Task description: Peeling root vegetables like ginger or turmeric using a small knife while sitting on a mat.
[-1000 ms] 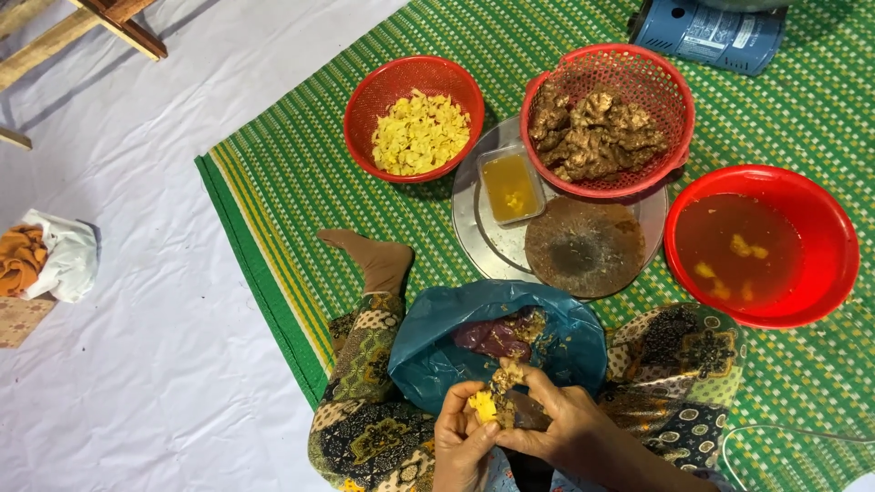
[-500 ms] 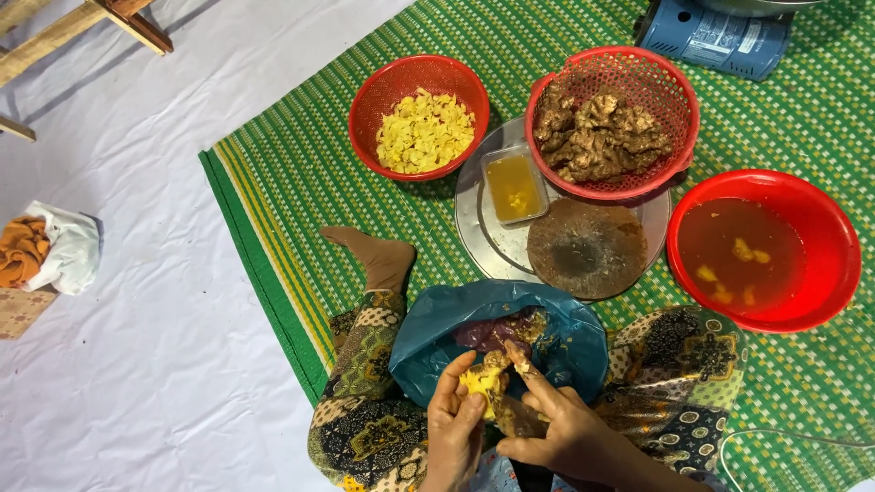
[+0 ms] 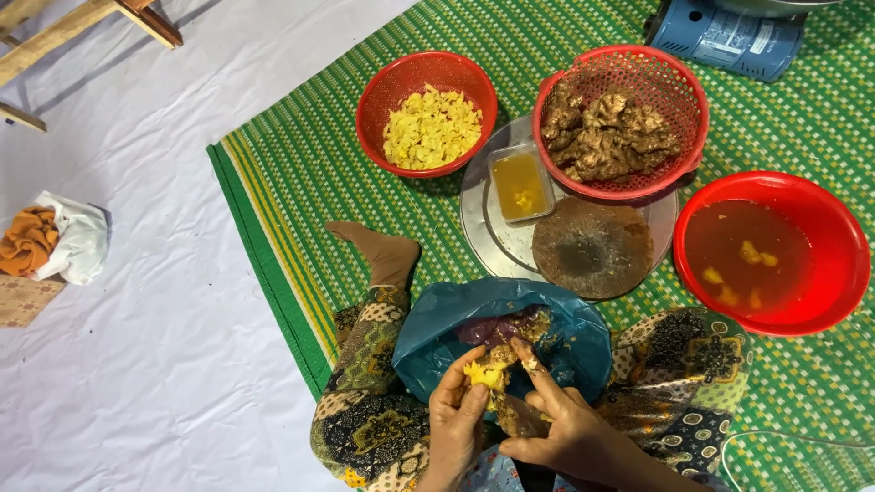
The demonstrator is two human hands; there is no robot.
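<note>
My left hand (image 3: 456, 421) pinches a small yellow root piece (image 3: 486, 373) with brown skin still on part of it. My right hand (image 3: 558, 421) meets it from the right; its fingers rest on the same piece, and whether it holds a tool is hidden. Both hands work over a blue plastic bag (image 3: 437, 335) that lies in my lap and holds brown peelings. Beyond it stand a red basket of unpeeled brown roots (image 3: 612, 129) and a red basket of cut yellow pieces (image 3: 430, 128).
A red bowl of brownish water with yellow pieces (image 3: 773, 251) sits at the right. A round metal tray (image 3: 488, 228) carries a small tub of yellow liquid (image 3: 519, 185) and a dark wooden disc (image 3: 592, 248). A blue appliance (image 3: 720, 36) stands at the top of the green woven mat (image 3: 301, 182).
My hands have turned the root piece between the fingers; more yellow flesh shows now. The view has shifted slightly, so everything sits a little lower and further right.
</note>
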